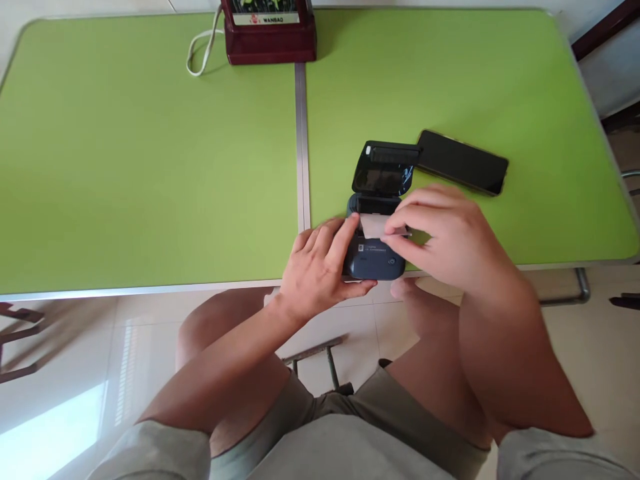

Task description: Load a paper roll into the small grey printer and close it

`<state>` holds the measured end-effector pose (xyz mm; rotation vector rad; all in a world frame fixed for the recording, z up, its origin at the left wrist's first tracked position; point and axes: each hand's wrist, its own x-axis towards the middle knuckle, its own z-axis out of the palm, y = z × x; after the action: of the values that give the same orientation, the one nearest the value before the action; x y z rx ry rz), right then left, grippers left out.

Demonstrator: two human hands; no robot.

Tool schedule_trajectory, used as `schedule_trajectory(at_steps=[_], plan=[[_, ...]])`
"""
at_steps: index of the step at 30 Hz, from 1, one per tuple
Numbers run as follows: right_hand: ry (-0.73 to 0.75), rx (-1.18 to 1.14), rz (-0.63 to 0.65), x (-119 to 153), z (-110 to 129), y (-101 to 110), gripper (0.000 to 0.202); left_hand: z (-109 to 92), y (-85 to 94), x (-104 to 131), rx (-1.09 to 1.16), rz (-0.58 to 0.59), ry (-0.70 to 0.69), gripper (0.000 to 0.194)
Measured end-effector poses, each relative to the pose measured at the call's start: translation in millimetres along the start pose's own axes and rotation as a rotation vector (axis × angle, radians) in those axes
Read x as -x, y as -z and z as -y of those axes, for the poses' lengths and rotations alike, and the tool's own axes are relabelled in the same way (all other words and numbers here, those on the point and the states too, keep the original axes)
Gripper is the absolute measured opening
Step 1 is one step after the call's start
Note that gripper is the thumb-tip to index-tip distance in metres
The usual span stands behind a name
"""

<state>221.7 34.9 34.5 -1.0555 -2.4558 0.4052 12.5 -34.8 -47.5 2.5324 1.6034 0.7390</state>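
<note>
A small dark plastic printer with rounded corners sits at the near edge of the smooth green table, its glossy lid hinged up. The left hand grips the printer's side; the right hand pinches a pale paper strip over it. A flat black phone lies just behind the printer.

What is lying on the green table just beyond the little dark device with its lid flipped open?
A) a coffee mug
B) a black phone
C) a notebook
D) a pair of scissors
B: a flat black phone lies on the green table just past the open lid of the small dark device, which the left hand and right hand both touch.
</note>
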Motion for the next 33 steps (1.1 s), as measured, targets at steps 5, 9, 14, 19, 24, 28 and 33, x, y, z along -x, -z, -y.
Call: schedule_trajectory(at_steps=[5,9,14,19,24,28,33], plan=[[0.035,-0.144,0.233,4.0,8.4,15.1,0.016,0.1,2.4,0.8,-0.023,0.001,-0.049,0.061],[-0.044,-0.031,-0.192,0.7,-7.8,11.3,0.008,0.7,3.2,0.8,-0.016,0.051,-0.034,0.060],[-0.224,0.120,-0.232,-3.5,-32.8,-11.1,0.050,1.9,2.6,0.5,-0.034,0.062,-0.047,0.057],[-0.185,-0.102,-0.403,0.5,-25.2,-2.2,0.034,4.7,1.2,1.4,-0.014,0.015,-0.085,0.056],[-0.332,-0.136,-0.473,9.1,6.5,28.0,0.019,6.9,0.7,1.7,-0.011,0.007,-0.106,0.055],[-0.530,0.020,0.038,3.4,17.0,26.7,0.054,6.6,1.3,0.8,-0.028,-0.025,-0.115,0.056],[-0.715,0.119,0.409,-9.8,11.8,14.1,0.058,4.4,2.9,-0.8,-0.067,-0.015,-0.092,0.074]])
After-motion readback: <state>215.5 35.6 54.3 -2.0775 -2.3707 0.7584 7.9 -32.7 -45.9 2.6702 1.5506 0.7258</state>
